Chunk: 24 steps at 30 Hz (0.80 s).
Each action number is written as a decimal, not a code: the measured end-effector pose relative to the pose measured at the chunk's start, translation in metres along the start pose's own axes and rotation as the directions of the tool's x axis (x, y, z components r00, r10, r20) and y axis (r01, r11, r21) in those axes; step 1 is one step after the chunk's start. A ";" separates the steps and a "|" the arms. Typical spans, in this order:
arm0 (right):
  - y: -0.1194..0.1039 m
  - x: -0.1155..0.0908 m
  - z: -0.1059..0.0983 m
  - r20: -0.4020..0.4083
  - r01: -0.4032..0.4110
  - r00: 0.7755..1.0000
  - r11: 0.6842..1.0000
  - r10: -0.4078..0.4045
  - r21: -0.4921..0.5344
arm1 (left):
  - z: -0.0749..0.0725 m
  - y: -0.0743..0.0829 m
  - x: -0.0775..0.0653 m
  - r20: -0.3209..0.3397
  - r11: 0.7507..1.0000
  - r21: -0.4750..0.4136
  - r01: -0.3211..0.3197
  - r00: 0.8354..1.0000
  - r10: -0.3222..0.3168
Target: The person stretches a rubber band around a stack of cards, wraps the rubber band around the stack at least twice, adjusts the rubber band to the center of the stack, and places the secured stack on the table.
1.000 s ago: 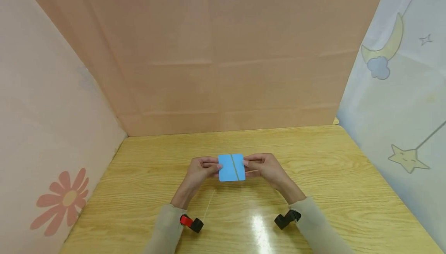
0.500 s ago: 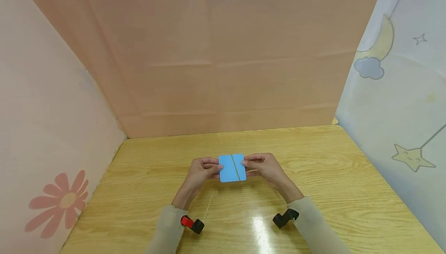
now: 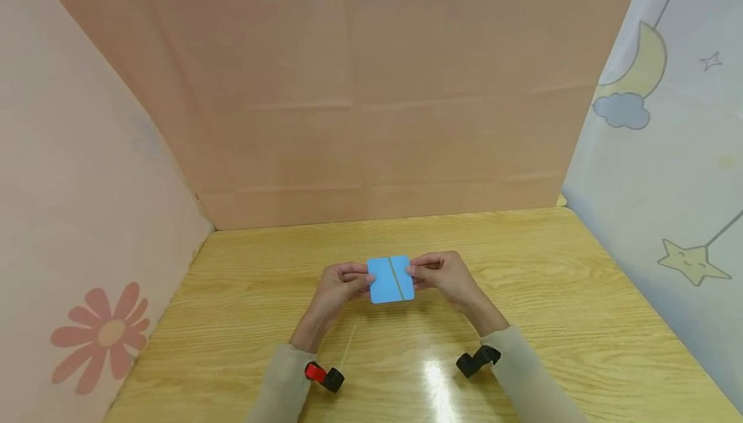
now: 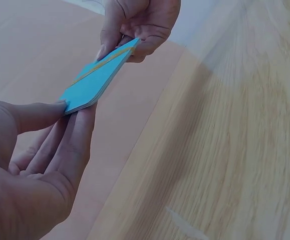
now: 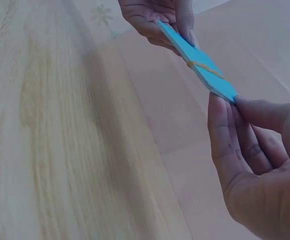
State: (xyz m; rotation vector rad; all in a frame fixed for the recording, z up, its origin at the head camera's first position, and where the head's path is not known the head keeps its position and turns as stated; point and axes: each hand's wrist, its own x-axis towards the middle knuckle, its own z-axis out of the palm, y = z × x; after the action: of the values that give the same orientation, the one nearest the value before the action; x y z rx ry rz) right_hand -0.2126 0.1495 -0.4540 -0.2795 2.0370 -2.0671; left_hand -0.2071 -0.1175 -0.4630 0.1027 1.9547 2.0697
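A thin stack of blue square cards (image 3: 382, 284) with rounded corners is held up over the table between both hands. A tan rubber band (image 3: 396, 277) runs round it at a slant, nearer its right side. My left hand (image 3: 338, 287) pinches the left edge, thumb on top and fingers beneath. On the opposite edge, my right hand (image 3: 447, 278) pinches the same way. Both wrist views show the layered edge of the stack (image 4: 92, 87) and the band (image 5: 207, 69) lying flat across its top face.
The wood-grain table (image 3: 493, 242) spreads beneath the hands. A peach-coloured sheet (image 3: 360, 88) hangs along its far edge, and patterned sheets (image 3: 667, 184) stand at both sides. Each sleeve carries a black wrist camera (image 3: 333, 380).
The hands and the blue card stack have shifted very slightly to the right in the head view. Both grips and the band's slanted position look the same.
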 end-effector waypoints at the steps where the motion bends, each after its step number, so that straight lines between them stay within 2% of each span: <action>1: -0.001 -0.001 -0.001 -0.003 0.002 1.000 1.000 -0.002 -0.009 | 0.001 0.001 -0.001 0.005 1.000 -0.013 0.006 1.000 -0.006; 8: -0.014 -0.007 -0.011 -0.050 0.016 0.999 0.999 -0.018 -0.041 | 0.014 0.005 -0.001 0.095 0.997 -0.072 -0.002 0.995 0.009; 11: -0.019 -0.007 -0.013 -0.091 0.026 0.995 0.999 -0.030 -0.039 | 0.024 0.000 0.000 0.129 0.996 -0.093 -0.002 0.992 0.014; 15: -0.021 -0.006 -0.013 -0.137 0.025 0.990 1.000 -0.027 -0.019 | 0.046 -0.011 -0.001 0.171 0.991 -0.132 0.027 0.985 -0.004; 20: -0.020 -0.008 -0.013 -0.166 0.008 0.986 1.000 -0.008 -0.003 | 0.074 -0.023 -0.004 0.123 0.983 -0.175 0.059 0.992 -0.038; 24: -0.021 -0.008 -0.013 -0.179 0.005 0.984 1.000 -0.003 0.012 | 0.091 -0.027 -0.003 0.078 0.963 -0.262 0.068 0.996 -0.049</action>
State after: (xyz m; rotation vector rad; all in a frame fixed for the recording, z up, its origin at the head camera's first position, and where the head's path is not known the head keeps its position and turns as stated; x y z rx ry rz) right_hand -0.2093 0.1641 -0.4328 -0.0983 2.1231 -2.1782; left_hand -0.1768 -0.0296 -0.4826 0.0597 1.6040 2.2325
